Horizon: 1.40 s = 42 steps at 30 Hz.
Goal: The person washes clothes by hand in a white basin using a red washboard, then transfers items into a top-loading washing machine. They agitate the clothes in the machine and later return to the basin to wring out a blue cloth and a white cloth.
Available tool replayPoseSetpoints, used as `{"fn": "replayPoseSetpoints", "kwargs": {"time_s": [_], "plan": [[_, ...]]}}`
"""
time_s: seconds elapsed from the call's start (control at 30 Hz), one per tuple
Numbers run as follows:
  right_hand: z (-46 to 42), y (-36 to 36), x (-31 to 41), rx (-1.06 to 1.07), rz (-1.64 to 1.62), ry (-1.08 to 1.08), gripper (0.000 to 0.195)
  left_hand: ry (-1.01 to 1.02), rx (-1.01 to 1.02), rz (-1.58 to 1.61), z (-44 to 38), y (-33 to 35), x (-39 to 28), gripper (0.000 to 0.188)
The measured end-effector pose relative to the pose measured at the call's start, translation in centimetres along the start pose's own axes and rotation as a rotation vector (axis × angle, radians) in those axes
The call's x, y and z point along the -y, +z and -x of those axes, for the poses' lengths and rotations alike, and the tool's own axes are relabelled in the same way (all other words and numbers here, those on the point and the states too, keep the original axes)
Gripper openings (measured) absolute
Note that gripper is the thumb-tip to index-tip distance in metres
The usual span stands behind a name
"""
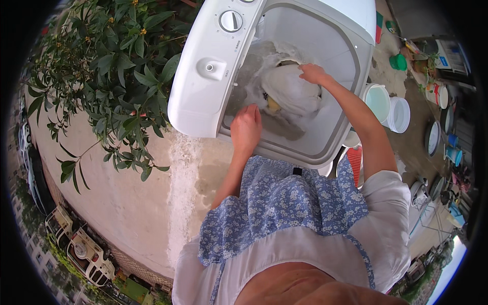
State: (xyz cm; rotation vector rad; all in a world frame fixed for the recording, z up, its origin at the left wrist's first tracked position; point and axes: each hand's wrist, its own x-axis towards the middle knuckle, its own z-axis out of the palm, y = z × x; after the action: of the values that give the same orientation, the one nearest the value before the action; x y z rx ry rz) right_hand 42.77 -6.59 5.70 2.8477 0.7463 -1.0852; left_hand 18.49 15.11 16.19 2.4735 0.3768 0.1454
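Note:
An open-topped white washing machine (198, 103) stands before me, with murky, foamy water in its grey tub (324, 32). Soaked white cloth (291, 85) lies bunched in the middle of the water, and a small yellowish patch (273, 104) shows at its lower left. At the cloth's upper right edge is my right hand (314, 74), its fingertips bent down against the fabric; whether they pinch it is unclear. My left hand (246, 124) hovers over the tub's near left corner, fingers curled and together. Its palm side is hidden.
A dial (230, 21) sits on the machine's control panel. Leafy branches (129, 76) crowd its left side. White buckets (398, 114) stand close on the right, with a green bucket (398, 61) and basins (432, 138) farther off. Pale concrete (133, 198) stretches to the left; wet ground lies right.

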Motion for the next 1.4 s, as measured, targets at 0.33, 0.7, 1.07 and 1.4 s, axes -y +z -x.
{"fn": "replayPoseSetpoints", "kwargs": {"time_s": [0.33, 0.7, 1.07, 1.4], "plan": [[5.5, 2.0, 0.5, -0.019, -0.039, -0.223, 0.049, -0.020, -0.029, 0.015, -0.1, 0.3, 0.8, 0.017], [14.5, 1.7, 5.5, -0.109, -0.123, -0.213, 0.047, -0.020, -0.042, -0.053, -0.3, 0.6, 1.5, 0.021], [16.9, 3.8, 4.4, -0.405, -0.142, -0.163, 0.037, -0.036, 0.010, -0.133, -0.4, 0.8, 1.3, 0.019], [16.5, 3.7, 4.7, -0.397, -0.158, -0.151, 0.035, -0.030, -0.004, -0.145, -0.6, 1.0, 1.9, 0.020]]}}
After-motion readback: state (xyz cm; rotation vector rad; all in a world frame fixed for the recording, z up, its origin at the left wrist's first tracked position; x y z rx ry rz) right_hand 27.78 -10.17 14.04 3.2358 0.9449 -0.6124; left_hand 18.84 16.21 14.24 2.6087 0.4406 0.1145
